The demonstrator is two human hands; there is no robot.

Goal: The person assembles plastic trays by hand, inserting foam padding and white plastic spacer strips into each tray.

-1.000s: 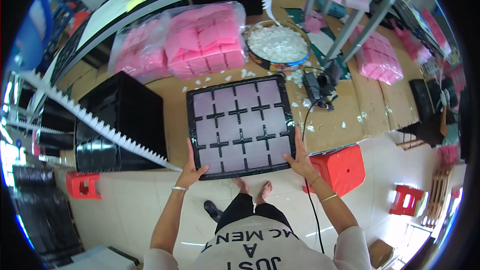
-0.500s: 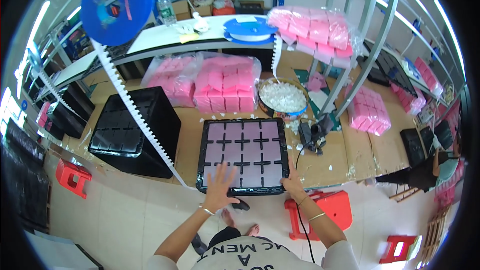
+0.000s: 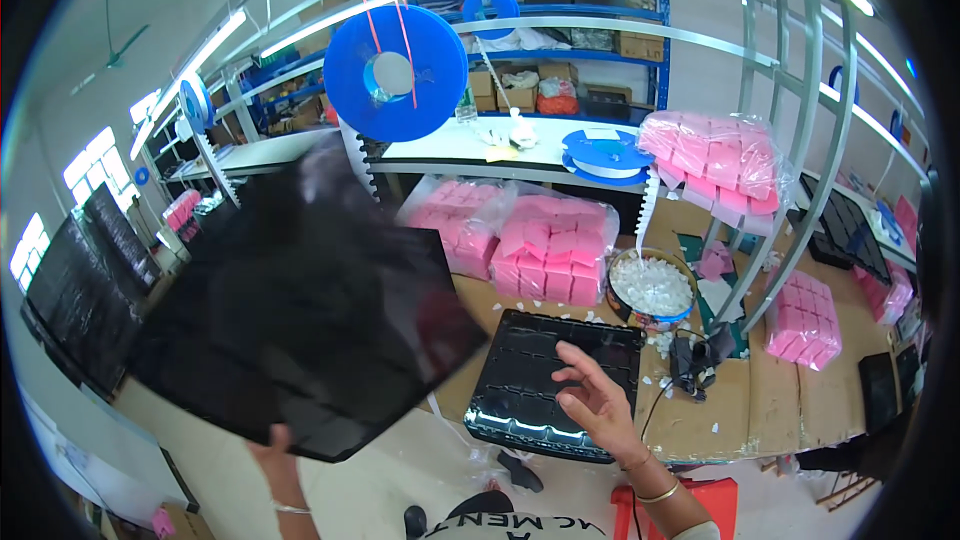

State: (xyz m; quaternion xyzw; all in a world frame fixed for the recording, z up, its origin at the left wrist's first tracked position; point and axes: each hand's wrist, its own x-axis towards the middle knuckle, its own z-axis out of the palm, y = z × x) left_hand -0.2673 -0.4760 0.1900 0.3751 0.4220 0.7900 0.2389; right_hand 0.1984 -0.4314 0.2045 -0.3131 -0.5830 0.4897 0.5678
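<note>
- Black trays are the things in hand: one flat black tray [image 3: 300, 310] is lifted up at the left, tilted and blurred, filling much of the left half of the view; a second black compartment tray [image 3: 530, 380] lies flat on the counter [image 3: 720, 410] just ahead of the person.
- Left hand [image 3: 272, 437] grips the lifted tray at its lower edge; only a little of the hand shows under the tray, a thin bracelet on the wrist.
- Right hand [image 3: 592, 402] rests on the near right part of the lying tray, fingers spread and loosely bent, holding nothing.
- Clear plastic bags of pink blocks [image 3: 545, 245] stand in a row at the back of the counter, behind the lying tray.
- Another clear bag of pink blocks [image 3: 715, 165] sits higher on the metal rack at the right, and a smaller pink stack [image 3: 805, 320] lies on the counter's right end.
- Round tub of white bits [image 3: 650, 287] stands just right of the pink bags; white scraps are scattered near it.
- Big blue reel [image 3: 395, 60] hangs overhead, with a flat blue reel [image 3: 605, 155] on the white shelf behind.
- Red stool [image 3: 690, 505] stands low on the right.
</note>
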